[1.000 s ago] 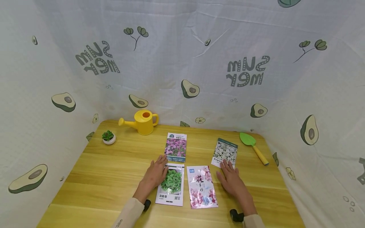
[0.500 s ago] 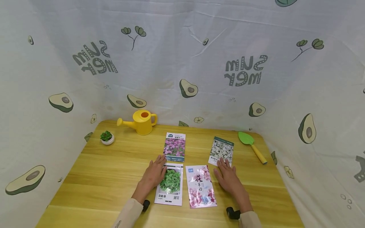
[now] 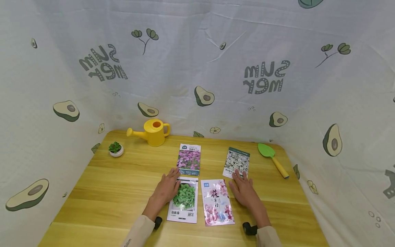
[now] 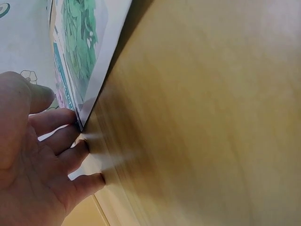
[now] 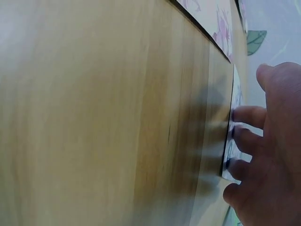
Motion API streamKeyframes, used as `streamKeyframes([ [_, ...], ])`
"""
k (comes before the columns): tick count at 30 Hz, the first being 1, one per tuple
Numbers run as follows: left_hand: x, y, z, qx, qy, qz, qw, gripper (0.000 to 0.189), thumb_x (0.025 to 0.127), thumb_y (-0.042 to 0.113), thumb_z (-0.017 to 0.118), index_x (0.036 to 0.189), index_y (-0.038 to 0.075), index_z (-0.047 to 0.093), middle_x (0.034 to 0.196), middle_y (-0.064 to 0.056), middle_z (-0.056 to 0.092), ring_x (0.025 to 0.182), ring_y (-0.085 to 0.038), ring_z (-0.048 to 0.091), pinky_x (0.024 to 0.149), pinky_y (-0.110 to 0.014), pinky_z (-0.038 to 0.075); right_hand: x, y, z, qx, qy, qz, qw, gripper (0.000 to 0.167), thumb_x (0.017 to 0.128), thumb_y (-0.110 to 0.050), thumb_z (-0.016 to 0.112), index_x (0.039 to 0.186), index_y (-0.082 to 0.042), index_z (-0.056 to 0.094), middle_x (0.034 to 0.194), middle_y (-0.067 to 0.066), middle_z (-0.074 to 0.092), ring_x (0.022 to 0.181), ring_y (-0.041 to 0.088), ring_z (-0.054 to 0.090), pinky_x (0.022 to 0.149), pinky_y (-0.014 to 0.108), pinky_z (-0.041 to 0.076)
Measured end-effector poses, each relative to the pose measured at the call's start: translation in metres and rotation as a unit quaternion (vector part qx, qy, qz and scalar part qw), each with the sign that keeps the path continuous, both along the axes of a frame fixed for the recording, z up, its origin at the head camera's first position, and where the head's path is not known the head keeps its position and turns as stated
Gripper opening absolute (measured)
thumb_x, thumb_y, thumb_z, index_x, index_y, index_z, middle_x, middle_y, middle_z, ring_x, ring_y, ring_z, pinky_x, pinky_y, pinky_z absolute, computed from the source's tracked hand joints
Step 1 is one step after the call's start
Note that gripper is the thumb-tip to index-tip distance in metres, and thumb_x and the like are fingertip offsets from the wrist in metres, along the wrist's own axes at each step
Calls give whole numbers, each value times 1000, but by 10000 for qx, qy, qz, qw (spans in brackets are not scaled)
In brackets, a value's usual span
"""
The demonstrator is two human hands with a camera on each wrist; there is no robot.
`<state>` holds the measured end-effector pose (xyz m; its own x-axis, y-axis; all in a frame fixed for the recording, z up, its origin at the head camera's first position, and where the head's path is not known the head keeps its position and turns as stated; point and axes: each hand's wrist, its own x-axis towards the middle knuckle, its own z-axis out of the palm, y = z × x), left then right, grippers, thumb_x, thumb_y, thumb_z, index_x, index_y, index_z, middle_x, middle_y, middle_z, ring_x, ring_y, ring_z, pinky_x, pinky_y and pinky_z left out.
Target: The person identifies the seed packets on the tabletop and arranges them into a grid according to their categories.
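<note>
Several seed packets lie flat on the wooden table. The fingertips of my right hand (image 3: 245,192) rest on the near end of the white-flower packet (image 3: 237,160), fingers loosely extended; the right wrist view has them on that packet's edge. My left hand (image 3: 166,188) lies beside the green-leaf packet (image 3: 184,197), its fingers touching the upper left corner. In the left wrist view the left fingers are relaxed and spread near that corner. Directly behind is the purple-flower packet (image 3: 189,158). Between the hands lies a pink-and-white packet (image 3: 217,203).
A yellow watering can (image 3: 155,133) stands at the back left, with a small potted succulent (image 3: 115,149) at the left edge. Back right lies a toy trowel (image 3: 273,158) with a green blade. A patterned cloth (image 3: 172,68) encloses the table's back and sides.
The white-flower packet has slid left under my right fingertips, and the right hand has moved left with it. My left hand and the other packets stay put; the view shifted slightly.
</note>
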<state>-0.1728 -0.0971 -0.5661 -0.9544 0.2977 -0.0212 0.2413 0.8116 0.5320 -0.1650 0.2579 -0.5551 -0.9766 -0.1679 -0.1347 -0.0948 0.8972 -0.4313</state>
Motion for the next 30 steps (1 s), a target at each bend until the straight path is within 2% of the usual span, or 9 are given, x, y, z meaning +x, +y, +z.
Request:
streamKeyframes([
  [6,0,1,1,8,-7,-60,10000,45,114,16,53,155,-2,55,167,-19,45,158,-39,37,124,-69,32,-2,-4,0,-64,114,88,9999,62,117,-36,44,163,5,39,173,26,24,161,56,7,124,79,4],
  [15,-1,1,1,-17,-36,6,10000,45,114,17,52,155,-2,55,168,-18,44,159,-38,37,124,-69,32,-7,-9,-5,-182,322,203,9991,62,116,-36,48,163,5,41,173,26,27,161,56,10,125,79,5],
  [30,1,-1,1,93,-40,1,9999,44,114,16,54,153,-3,57,167,-19,45,158,-38,38,124,-69,32,-15,-21,-7,-133,107,269,9995,63,115,-36,50,165,0,39,176,20,24,164,50,7,128,73,4],
])
